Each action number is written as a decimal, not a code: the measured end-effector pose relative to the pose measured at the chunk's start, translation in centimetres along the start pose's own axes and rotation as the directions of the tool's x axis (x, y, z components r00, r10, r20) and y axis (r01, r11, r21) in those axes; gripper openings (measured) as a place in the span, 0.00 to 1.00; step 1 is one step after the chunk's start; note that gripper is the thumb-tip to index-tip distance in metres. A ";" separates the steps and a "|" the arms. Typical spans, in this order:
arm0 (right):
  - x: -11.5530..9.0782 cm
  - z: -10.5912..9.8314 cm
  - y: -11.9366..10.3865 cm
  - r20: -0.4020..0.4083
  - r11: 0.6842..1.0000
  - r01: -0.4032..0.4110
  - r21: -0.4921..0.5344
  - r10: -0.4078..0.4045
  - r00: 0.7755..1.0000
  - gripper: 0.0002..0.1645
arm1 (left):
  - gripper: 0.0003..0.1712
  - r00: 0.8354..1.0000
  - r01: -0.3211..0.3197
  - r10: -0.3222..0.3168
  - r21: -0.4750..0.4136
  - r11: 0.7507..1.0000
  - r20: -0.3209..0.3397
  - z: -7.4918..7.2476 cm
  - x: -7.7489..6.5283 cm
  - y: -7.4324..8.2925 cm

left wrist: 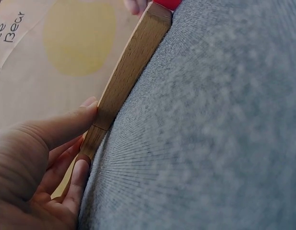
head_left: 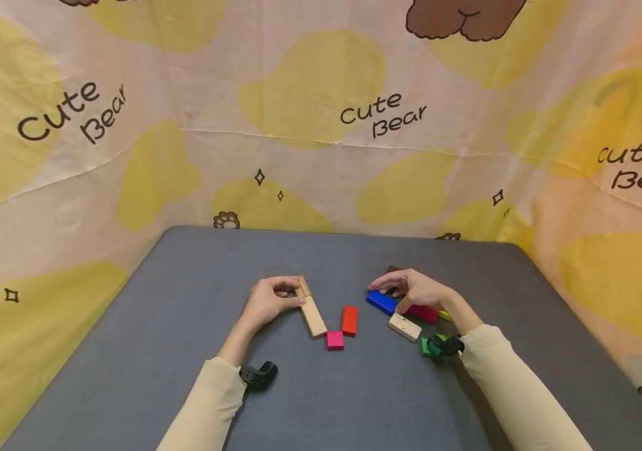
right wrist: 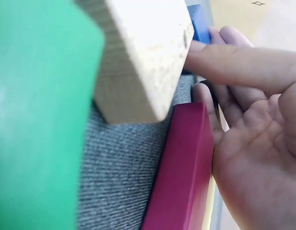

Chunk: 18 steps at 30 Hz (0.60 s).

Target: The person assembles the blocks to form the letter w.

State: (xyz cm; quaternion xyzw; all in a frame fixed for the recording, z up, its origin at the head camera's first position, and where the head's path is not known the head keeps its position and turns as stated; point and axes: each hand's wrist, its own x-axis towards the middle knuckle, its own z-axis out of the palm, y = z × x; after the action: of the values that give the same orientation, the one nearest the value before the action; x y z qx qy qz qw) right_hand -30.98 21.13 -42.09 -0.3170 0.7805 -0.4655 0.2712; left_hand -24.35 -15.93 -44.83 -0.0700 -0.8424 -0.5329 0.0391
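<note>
In the head view my left hand (head_left: 269, 302) pinches the far end of a row of plain wooden blocks. A longer wooden block (head_left: 313, 317) lies nearer, end to end with a short, narrow wooden piece (head_left: 303, 287). In the left wrist view the thumb presses beside their joint, with fingers curled round the far piece. My right hand (head_left: 419, 290) spans a blue block (head_left: 381, 302), thumb at its near end and fingertips at its far end. A speckled wooden block (head_left: 404, 327) and a maroon block (head_left: 423, 313) lie close beside that hand.
A pink square block (head_left: 335, 341) sits at the near end of the wooden row, with a red block (head_left: 349, 321) just right of it. Green blocks (head_left: 426, 347) lie under the right wrist strap. Yellow (head_left: 444, 315) and brown (head_left: 393, 269) blocks show around the right hand.
</note>
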 end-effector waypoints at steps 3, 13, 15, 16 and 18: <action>-0.1 0.2 0.1 -0.006 1.000 0.001 0.007 -0.001 1.000 0.41 | 0.20 1.000 0.002 -0.002 -0.003 1.000 0.000 -0.1 -0.2 0.0; -0.3 0.6 0.2 -0.016 1.000 0.022 0.019 -0.022 1.000 0.41 | 0.20 1.000 -0.003 0.003 -0.005 1.000 0.012 -0.3 -0.6 0.1; -0.4 0.6 0.2 -0.021 1.000 0.020 0.014 -0.020 1.000 0.41 | 0.20 1.000 -0.002 0.002 -0.009 1.000 0.017 -0.2 -0.7 0.1; -0.4 0.6 0.2 -0.024 1.000 0.021 0.012 -0.020 1.000 0.41 | 0.20 1.000 -0.004 0.004 -0.010 1.000 0.017 -0.2 -0.7 0.1; -0.4 0.7 0.3 -0.030 1.000 0.025 0.012 -0.025 0.999 0.41 | 0.20 1.000 -0.008 0.008 -0.012 1.000 0.011 -0.2 -0.6 0.1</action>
State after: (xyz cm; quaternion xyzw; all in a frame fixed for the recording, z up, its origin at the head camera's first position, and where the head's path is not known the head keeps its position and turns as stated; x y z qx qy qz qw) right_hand -30.31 21.18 -42.56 -0.3181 0.7774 -0.4786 0.2556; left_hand -23.74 -16.13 -44.78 -0.0765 -0.8390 -0.5374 0.0361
